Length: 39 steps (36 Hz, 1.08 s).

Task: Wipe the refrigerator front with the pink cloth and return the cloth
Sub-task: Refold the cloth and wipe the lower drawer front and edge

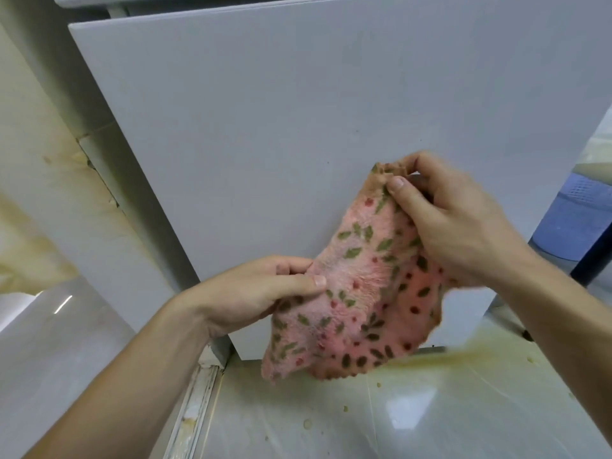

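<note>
A big white refrigerator front (265, 144) fills most of the view. Below it is a shiny pale tile floor (414, 409) with yellow stains and small crumbs. A blue plastic basket (576, 213) sits at the right edge. The pink cloth (357, 299) has green leaves and red dots on it. It hangs in the air in front of the low part of the refrigerator front, held between two hands. The right hand (453, 226) pinches the top corner with thumb and fingers. The left hand (261, 289) pinches the cloth's left edge with its thumb on top.
</note>
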Tool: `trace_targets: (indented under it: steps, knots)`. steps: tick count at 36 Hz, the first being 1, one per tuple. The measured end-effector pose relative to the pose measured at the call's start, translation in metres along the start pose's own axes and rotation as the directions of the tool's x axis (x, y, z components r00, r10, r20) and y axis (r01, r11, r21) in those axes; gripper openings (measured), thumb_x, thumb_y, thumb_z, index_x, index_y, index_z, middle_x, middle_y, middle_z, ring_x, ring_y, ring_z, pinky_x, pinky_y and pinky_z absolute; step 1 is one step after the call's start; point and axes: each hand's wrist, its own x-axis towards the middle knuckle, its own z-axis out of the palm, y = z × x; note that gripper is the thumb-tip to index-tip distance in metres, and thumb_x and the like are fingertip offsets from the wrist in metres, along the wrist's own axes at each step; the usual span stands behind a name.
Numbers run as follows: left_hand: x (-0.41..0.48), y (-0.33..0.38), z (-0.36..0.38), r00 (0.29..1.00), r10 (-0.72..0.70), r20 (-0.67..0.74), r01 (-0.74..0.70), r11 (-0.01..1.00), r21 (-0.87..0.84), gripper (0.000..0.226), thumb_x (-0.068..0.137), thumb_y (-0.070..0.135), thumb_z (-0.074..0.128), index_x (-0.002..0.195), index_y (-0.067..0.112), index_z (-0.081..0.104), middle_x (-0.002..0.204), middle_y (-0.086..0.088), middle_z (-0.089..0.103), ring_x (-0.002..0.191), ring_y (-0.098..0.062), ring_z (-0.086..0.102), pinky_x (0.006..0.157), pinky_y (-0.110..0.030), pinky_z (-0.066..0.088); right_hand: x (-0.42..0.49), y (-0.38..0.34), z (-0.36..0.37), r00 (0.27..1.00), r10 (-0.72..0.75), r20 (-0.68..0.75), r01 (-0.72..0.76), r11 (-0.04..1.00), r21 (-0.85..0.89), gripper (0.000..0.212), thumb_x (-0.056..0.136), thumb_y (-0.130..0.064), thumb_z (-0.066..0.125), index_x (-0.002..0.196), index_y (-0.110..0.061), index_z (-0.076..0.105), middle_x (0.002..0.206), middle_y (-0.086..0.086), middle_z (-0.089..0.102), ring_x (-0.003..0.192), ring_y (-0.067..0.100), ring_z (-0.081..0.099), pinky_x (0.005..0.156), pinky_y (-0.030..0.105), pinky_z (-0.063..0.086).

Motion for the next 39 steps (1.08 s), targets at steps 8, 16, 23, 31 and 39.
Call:
trace_targets:
  steps: [8, 16, 23, 31, 39]
  knots:
    - [0.003, -0.007, -0.003, 1.000, 0.025, -0.011, -0.026, 1.000, -0.015, 0.049, 0.081, 0.012, 0.082, 0.128, 0.007, 0.068, 0.124, -0.013, 0.075, 0.116, -0.029, 0.073, 0.101, -0.034, 0.058, 0.003, 0.009, 0.006, 0.997, 0.012, 0.082, -0.004, 0.995, -0.100, 0.016, 0.110, -0.029, 0.047, 0.111, -0.030, 0.063, 0.099, -0.017, 0.068, 0.095, -0.003, 0.062, 0.077, 0.012, 0.045]
    - [0.001, -0.007, -0.010, 0.999, 0.018, -0.043, -0.016, 0.999, 0.047, 0.026, 0.100, 0.023, 0.066, 0.116, 0.006, 0.076, 0.114, -0.014, 0.077, 0.105, -0.022, 0.071, 0.097, -0.029, 0.055, 0.008, 0.011, -0.006, 0.972, 0.192, 0.134, -0.228, 0.906, 0.357, 0.016, 0.091, -0.023, 0.057, 0.082, -0.022, 0.069, 0.075, 0.001, 0.062, 0.064, 0.013, 0.054, 0.061, 0.031, 0.036]
    - [0.003, 0.001, -0.018, 0.977, 0.126, -0.170, -0.116, 0.991, 0.069, 0.015, 0.074, 0.017, 0.087, 0.087, 0.023, 0.082, 0.095, -0.008, 0.077, 0.093, -0.020, 0.072, 0.090, -0.031, 0.056, 0.009, 0.017, -0.028, 0.926, 0.088, 0.367, -0.207, 0.931, 0.299, 0.033, 0.087, 0.002, 0.061, 0.102, -0.026, 0.070, 0.087, 0.000, 0.067, 0.080, 0.022, 0.057, 0.076, 0.042, 0.043]
    - [0.003, 0.006, -0.014, 0.954, 0.159, -0.254, -0.134, 0.985, 0.112, 0.031, 0.063, 0.007, 0.092, 0.085, 0.026, 0.081, 0.090, -0.003, 0.071, 0.088, -0.016, 0.067, 0.082, -0.019, 0.058, 0.004, 0.021, -0.033, 0.608, 0.154, 0.779, -0.233, 0.973, -0.011, 0.073, 0.068, -0.017, 0.095, 0.127, -0.045, 0.062, 0.105, -0.007, 0.065, 0.089, 0.021, 0.072, 0.083, 0.043, 0.060]
    - [-0.001, 0.017, -0.004, 0.979, 0.063, -0.196, 0.003, 0.947, 0.321, 0.037, 0.080, 0.001, 0.086, 0.106, 0.027, 0.082, 0.078, 0.009, 0.059, 0.076, -0.013, 0.057, 0.078, -0.019, 0.050, -0.009, 0.033, 0.016, 0.662, 0.207, 0.721, -0.170, 0.978, -0.124, 0.013, 0.089, -0.040, 0.082, 0.098, -0.034, 0.076, 0.080, -0.014, 0.067, 0.077, 0.006, 0.060, 0.085, 0.040, 0.053]
